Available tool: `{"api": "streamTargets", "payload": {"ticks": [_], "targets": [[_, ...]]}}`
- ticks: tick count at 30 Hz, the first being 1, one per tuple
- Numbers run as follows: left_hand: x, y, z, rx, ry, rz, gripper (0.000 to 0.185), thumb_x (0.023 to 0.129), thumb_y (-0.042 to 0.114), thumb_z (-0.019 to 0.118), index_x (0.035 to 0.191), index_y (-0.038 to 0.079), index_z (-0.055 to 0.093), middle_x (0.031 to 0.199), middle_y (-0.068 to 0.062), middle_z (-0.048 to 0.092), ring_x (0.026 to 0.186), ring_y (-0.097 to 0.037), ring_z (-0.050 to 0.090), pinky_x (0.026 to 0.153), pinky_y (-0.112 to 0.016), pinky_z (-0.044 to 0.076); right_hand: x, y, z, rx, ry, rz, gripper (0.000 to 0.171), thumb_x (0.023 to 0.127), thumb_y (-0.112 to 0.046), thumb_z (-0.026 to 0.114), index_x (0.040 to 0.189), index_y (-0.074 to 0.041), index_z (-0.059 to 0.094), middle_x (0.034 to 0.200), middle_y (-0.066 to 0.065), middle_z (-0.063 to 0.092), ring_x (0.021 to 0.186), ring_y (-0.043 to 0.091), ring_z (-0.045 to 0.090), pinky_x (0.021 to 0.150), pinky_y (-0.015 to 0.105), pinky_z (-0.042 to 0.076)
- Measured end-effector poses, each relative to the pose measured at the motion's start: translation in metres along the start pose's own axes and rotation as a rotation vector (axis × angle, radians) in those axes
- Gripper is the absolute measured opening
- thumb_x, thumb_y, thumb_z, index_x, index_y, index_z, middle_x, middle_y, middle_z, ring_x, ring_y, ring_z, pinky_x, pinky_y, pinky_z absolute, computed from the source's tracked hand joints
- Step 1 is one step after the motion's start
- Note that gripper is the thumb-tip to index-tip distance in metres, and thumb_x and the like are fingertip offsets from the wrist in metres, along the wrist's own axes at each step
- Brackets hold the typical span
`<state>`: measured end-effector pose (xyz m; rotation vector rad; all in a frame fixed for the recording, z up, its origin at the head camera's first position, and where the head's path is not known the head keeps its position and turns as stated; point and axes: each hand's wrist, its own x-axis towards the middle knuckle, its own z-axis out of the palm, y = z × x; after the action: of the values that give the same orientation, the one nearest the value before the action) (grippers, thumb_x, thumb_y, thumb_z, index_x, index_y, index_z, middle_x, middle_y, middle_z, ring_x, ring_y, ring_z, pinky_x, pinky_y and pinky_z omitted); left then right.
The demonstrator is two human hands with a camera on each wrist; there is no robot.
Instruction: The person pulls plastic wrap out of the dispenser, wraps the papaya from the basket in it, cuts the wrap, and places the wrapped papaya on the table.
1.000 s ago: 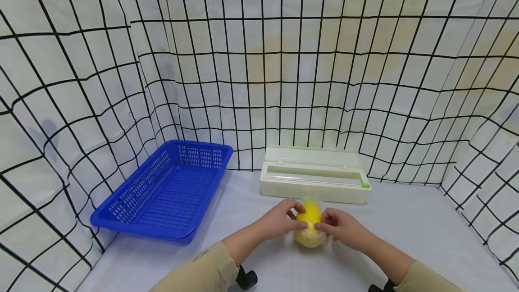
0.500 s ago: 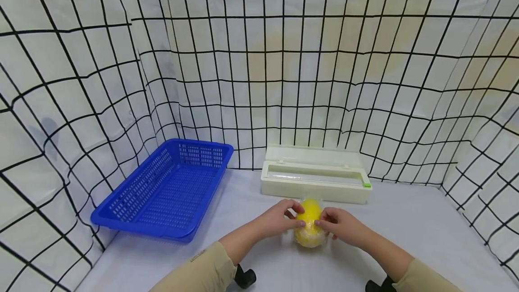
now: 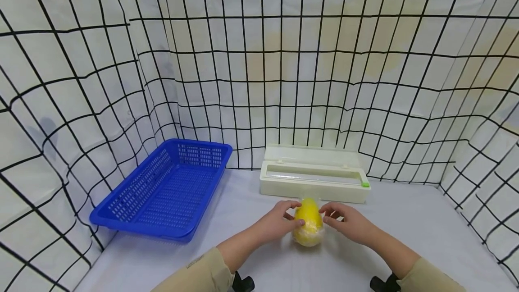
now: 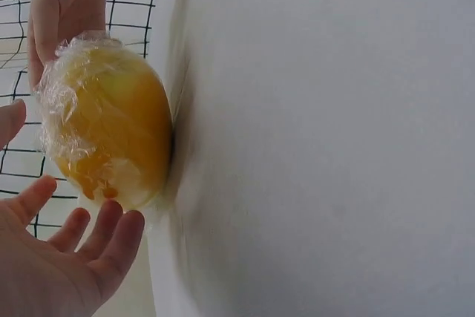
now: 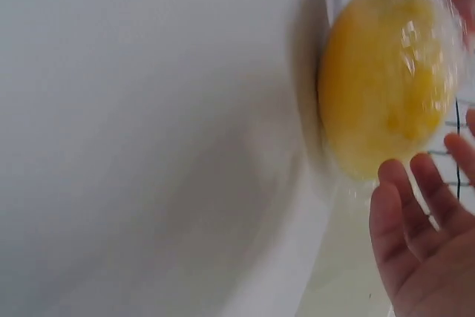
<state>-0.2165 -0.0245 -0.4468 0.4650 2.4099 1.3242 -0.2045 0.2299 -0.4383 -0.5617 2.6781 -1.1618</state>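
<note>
Fingers are loosening: the left hand (image 3: pixel 275 224) and right hand (image 3: pixel 348 224), which were pinching the film a second ago, are now spreading, flanking the wrapped lemon (image 3: pixel 309 222) lying near-centre on the table (image 3: pixel 405 238); wrapping looks finished. Farther off, the dispenser (image 3: pixel 314 179) and, left, the basket (image 3: pixel 162 193) are sitting unmoved.

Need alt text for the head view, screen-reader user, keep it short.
Two hands flank a yellow fruit wrapped in clear film standing on a white table: the left hand touches its side, the right hand is beside it with fingers relaxed. Behind it sits a cream cling-film dispenser box, lid open, and to the left a blue perforated basket, all before a black-gridded white backdrop.
</note>
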Motion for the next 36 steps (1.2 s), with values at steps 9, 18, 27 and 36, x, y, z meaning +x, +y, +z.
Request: {"api": "streamTargets", "payload": {"ticks": [9, 18, 27, 36], "targets": [[-0.020, 0.004, 0.013, 0.115, 0.008, 0.018, 0.086, 0.080, 0.054, 0.077, 0.153, 0.029, 0.038, 0.150, -0.012, 0.036, 0.117, -0.027, 0.056, 0.092, -0.049, 0.052, 0.020, 0.012, -0.014, -0.066, -0.109, -0.099, 0.047, 0.095, -0.029, 0.064, 0.141, -0.024, 0.056, 0.111, 0.009, 0.055, 0.096, 0.021, 0.050, 0.074, 0.033, 0.048], [-0.020, 0.003, 0.019, 0.107, 0.053, 0.039, 0.080, 0.083, 0.053, 0.075, 0.151, 0.025, 0.043, 0.144, -0.012, 0.043, 0.119, -0.027, 0.053, 0.101, -0.054, 0.045, 0.038, 0.008, -0.012, -0.131, -0.108, -0.089, 0.049, 0.093, -0.026, 0.062, 0.141, -0.023, 0.057, 0.095, 0.000, 0.052, 0.087, 0.020, 0.047, 0.067, 0.033, 0.044], [-0.004, -0.009, 0.008, 0.077, -0.019, 0.057, 0.070, 0.083, 0.047, 0.077, 0.146, 0.034, 0.048, 0.147, -0.008, 0.042, 0.119, -0.025, 0.053, 0.100, -0.051, 0.046, 0.037, 0.005, -0.014, -0.180, -0.130, -0.067, 0.048, 0.092, -0.032, 0.064, 0.138, -0.021, 0.060, 0.094, -0.002, 0.053, 0.086, 0.019, 0.047, 0.067, 0.033, 0.043], [-0.002, -0.015, -0.005, 0.080, -0.029, 0.078, 0.072, 0.085, 0.047, 0.075, 0.149, 0.037, 0.043, 0.152, -0.009, 0.039, 0.124, -0.031, 0.052, 0.099, -0.056, 0.045, 0.031, -0.003, -0.015, -0.310, -0.102, 0.009, 0.049, 0.089, -0.037, 0.069, 0.135, -0.025, 0.062, 0.084, -0.003, 0.052, 0.079, 0.016, 0.047, 0.064, 0.033, 0.040]]}}
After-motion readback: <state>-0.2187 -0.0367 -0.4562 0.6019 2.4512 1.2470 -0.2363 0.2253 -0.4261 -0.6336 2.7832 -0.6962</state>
